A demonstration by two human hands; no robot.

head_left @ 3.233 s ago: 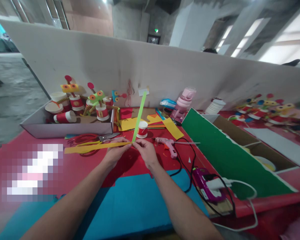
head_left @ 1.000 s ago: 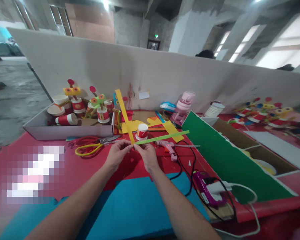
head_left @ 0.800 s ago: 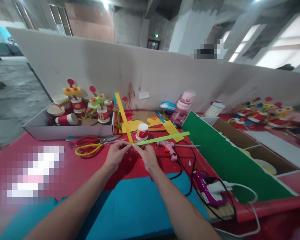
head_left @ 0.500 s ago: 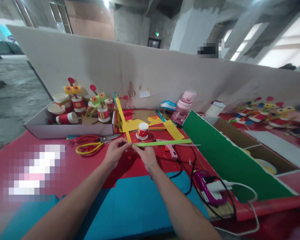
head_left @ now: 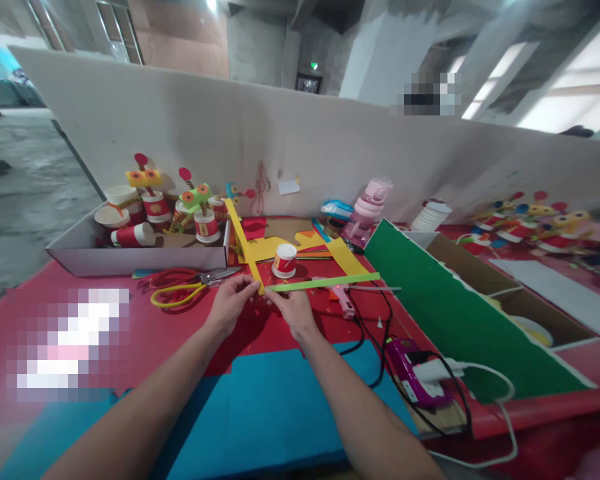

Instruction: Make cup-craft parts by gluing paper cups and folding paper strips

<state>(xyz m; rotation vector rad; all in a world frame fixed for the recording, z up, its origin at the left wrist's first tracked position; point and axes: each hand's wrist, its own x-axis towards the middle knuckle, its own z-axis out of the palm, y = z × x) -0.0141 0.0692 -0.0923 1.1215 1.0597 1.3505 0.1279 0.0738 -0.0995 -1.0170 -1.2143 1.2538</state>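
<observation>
My left hand (head_left: 234, 301) and my right hand (head_left: 294, 310) meet above the red table, fingertips pinching the joined ends of two paper strips. The yellow paper strip (head_left: 243, 241) runs up and away to the left from the pinch. Out to the right stretches the green paper strip (head_left: 330, 281), at an angle to the yellow one. Both hands are closed at the corner where the strips overlap. Just beyond the strips stands a red and white paper cup (head_left: 285, 261). A pink glue gun (head_left: 345, 303) lies beyond the right hand, partly under the green strip.
Yellow-handled scissors (head_left: 179, 294) lie left of my hands. A white box (head_left: 145, 261) at the left holds paper-cup figures. Blue sheets (head_left: 290, 407) lie in front. At the right are a green panel (head_left: 460, 320) and a purple power strip (head_left: 415, 373) with cords.
The yellow strip's far end has tilted left. The green strip's free end has shifted slightly up and left. Both hands keep their pinch in nearly the same place.
</observation>
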